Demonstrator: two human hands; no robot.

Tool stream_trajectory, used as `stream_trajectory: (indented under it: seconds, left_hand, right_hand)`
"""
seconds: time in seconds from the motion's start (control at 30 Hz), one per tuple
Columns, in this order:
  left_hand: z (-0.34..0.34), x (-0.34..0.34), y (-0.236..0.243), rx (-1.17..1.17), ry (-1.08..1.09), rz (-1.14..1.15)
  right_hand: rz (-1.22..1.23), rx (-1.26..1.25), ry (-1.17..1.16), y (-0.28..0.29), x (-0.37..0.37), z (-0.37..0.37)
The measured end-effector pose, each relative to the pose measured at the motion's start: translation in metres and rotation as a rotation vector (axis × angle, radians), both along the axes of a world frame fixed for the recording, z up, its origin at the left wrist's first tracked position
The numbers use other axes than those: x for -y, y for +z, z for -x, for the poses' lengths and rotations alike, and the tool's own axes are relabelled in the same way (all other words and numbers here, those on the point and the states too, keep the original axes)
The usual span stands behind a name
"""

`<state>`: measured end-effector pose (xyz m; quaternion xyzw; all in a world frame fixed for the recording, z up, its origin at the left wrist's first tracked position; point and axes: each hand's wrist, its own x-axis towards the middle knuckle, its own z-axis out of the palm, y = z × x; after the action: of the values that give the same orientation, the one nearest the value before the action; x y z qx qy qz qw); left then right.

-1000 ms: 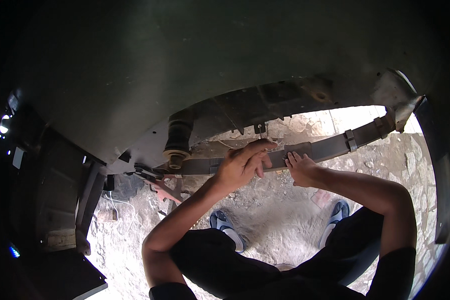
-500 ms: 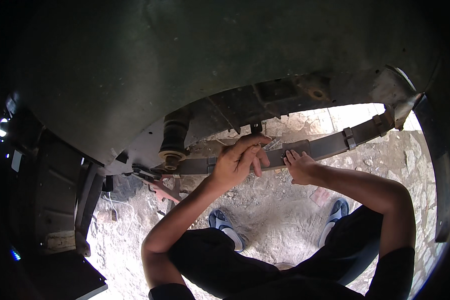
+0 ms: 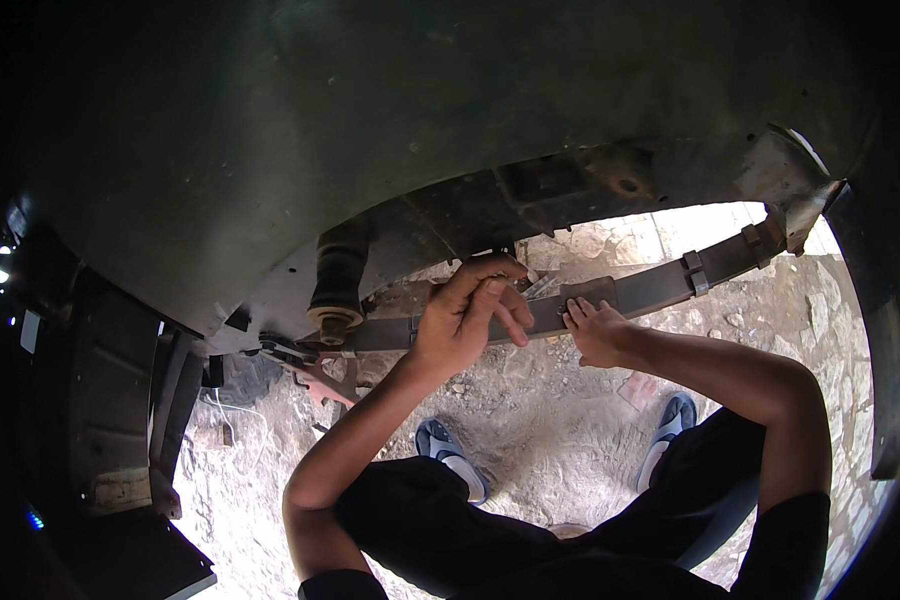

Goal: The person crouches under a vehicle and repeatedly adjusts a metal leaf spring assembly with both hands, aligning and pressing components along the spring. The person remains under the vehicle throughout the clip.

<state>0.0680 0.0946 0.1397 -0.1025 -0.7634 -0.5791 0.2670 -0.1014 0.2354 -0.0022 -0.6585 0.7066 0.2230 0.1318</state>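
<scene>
A long, dark, curved leaf spring (image 3: pixel 654 292) crosses in front of me, with metal clips (image 3: pixel 694 272) around its right part. My left hand (image 3: pixel 467 312) is raised over its middle. The fingers are bent in toward the thumb, and what they hold, if anything, is hidden. My right hand (image 3: pixel 598 332) rests on the spring beside a flat plate (image 3: pixel 602 290). Its fingers lie stretched out and slightly apart, their tips beside a small dark stud.
A dark green vehicle panel (image 3: pixel 370 110) arches overhead. A black rubber bump stop (image 3: pixel 338 282) hangs at the left. Another person's hand (image 3: pixel 322 385) touches metal parts below it. A white cable (image 3: pixel 240 412) lies on rough, stony ground (image 3: pixel 550 430). A dark upright (image 3: pixel 882 330) stands right.
The view has shifted slightly. My left hand has tilted a little and drawn slightly left; my right hand stays on the leaf spring.
</scene>
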Motion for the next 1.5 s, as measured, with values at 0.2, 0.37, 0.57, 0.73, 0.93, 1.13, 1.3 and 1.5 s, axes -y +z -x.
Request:
stream_trajectory:
  seconds: [0.2,0.37,0.57,0.73,0.93,1.13,1.3,1.5]
  left_hand:
    - [0.000,0.000,0.003,0.040,0.035,0.001]
    - [0.000,0.004,-0.001,0.029,0.066,0.068]
    - [0.001,-0.001,-0.010,0.034,0.067,0.068]
    - [0.001,-0.003,-0.012,0.040,0.069,0.114]
    - [0.002,0.003,-0.009,0.040,0.071,0.155]
    - [0.001,0.003,-0.006,0.067,0.090,0.167]
    - [0.002,0.002,-0.007,0.056,0.067,0.142]
    - [0.002,0.001,-0.006,0.042,0.099,0.178]
  right_hand:
    - [0.015,0.001,0.001,-0.005,-0.001,0.002]
    - [0.022,0.015,-0.008,-0.005,-0.001,0.002]
    - [0.003,0.059,-0.016,0.000,0.002,0.006]
    - [-0.019,0.033,-0.053,0.005,0.001,-0.005]
    - [-0.025,-0.034,-0.090,-0.002,0.003,-0.004]
    - [-0.025,-0.077,-0.093,-0.002,0.006,-0.006]
    - [-0.011,-0.134,-0.083,-0.014,0.004,-0.016]
    - [0.061,-0.139,-0.063,-0.011,0.002,-0.018]
